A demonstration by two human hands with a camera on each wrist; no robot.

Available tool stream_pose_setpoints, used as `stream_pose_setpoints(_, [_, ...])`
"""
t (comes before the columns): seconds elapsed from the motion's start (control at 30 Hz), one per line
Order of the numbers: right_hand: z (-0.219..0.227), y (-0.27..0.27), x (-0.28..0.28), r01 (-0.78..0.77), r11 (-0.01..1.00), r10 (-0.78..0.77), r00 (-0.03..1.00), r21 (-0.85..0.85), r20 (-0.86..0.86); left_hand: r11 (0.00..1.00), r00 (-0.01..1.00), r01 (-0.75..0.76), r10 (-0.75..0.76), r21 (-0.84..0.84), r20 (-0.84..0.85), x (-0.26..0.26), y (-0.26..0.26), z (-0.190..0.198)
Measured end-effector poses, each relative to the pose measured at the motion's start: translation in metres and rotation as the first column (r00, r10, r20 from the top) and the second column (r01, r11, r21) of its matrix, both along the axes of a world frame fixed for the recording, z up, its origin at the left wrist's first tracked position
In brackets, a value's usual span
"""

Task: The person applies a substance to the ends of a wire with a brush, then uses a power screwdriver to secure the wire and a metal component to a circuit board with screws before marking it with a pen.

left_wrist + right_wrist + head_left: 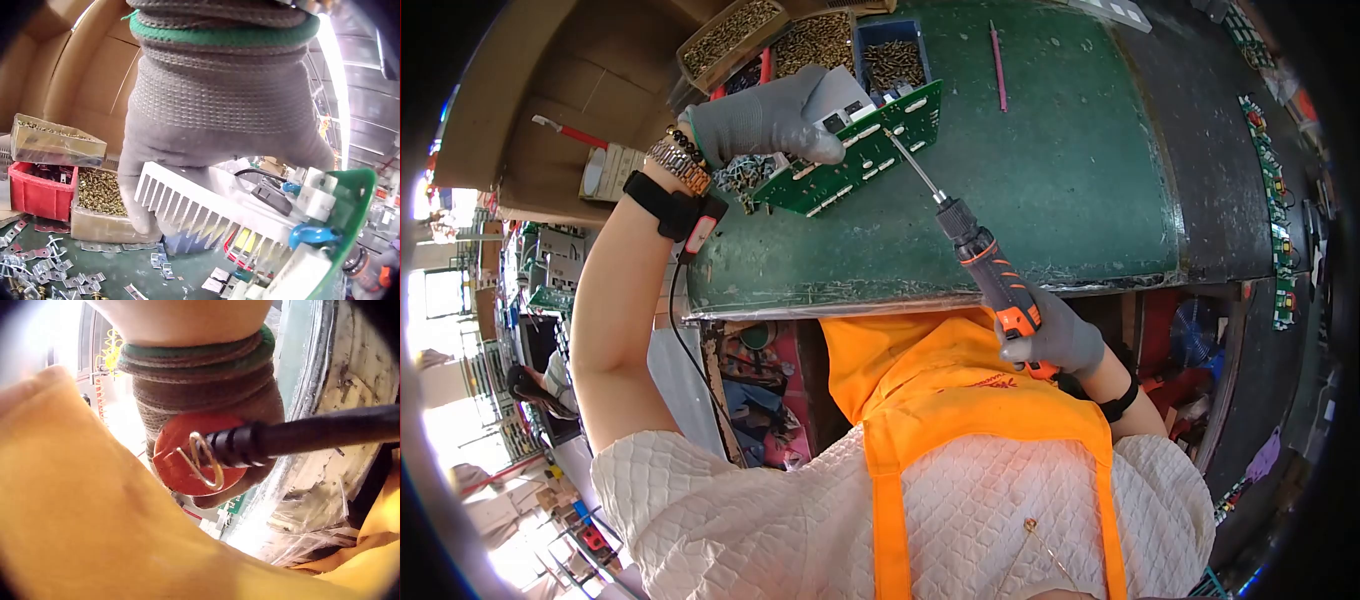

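My grey-gloved left hand (765, 125) holds a green circuit board (915, 125) tilted up over the table. In the left wrist view its fingers grip a white finned heat sink (187, 203) on the board's component side, beside blue and white parts. In my gloved right hand (1065, 335) is a black and orange electric screwdriver (992, 265), its fingers wrapped round the body. The long bit (915, 165) points up-left, its tip right at the board's solder side. From the screwdriver's orange end, with a wire hook (209, 472), runs a black cord (331, 434).
Bins of brass screws (812, 45) and a blue bin (890, 65) stand behind the board. Loose metal clips (69, 275) lie under the left hand. A pink pen (998, 65) lies on the green table (1060, 170). More circuit boards (1282, 230) line the right side.
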State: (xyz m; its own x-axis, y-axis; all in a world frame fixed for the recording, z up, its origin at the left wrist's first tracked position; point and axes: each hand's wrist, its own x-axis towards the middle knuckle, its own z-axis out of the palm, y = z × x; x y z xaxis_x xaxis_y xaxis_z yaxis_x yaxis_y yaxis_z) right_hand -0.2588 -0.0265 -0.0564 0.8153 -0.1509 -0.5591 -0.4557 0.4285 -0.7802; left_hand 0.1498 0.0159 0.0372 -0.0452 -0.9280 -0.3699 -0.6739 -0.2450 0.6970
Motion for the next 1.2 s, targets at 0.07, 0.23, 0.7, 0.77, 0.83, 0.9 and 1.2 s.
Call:
stream_pose_setpoints(0.07, [-0.007,0.002,-0.001,0.009,1.0,-0.009,1.0,0.017,0.029,1.0,1.0,0.007,-0.007,0.008,0.018,-0.002,-0.001,0.001])
stream_pose_setpoints(0.23, [0.04,0.017,0.002,0.01,0.926,-0.06,0.991,0.378,0.119,1.0,1.0,-0.019,0.019,0.025,0.022,-0.008,0.001,0.006])
stream_pose_setpoints(0.7, [0.048,0.029,0.011,0.1,0.956,-0.088,0.995,0.275,-0.056,1.0,0.999,-0.004,0.003,0.026,0.047,-0.014,0.003,0.008])
stream_pose_setpoints(0.77, [0.044,0.035,-0.003,0.104,0.985,-0.103,0.995,0.138,-0.017,0.998,0.997,0.026,-0.03,0.049,0.072,-0.01,0.0,0.007])
stream_pose_setpoints(0.83, [0.037,0.029,-0.008,0.105,0.994,-0.105,0.994,-0.013,0.026,0.999,0.992,0.039,-0.034,-0.032,0.122,-0.012,0.001,0.01])
stream_pose_setpoints(0.9, [0.032,0.023,-0.01,0.216,0.963,-0.202,0.975,-0.163,0.095,0.998,1.0,0.011,-0.012,0.06,0.028,-0.019,0.002,0.016])
stream_pose_setpoints(1.2, [0.064,-0.042,0.12,0.362,0.896,-0.271,0.904,-0.256,0.331,0.993,0.99,0.034,-0.018,-0.115,0.14,-0.02,0.016,0.015])
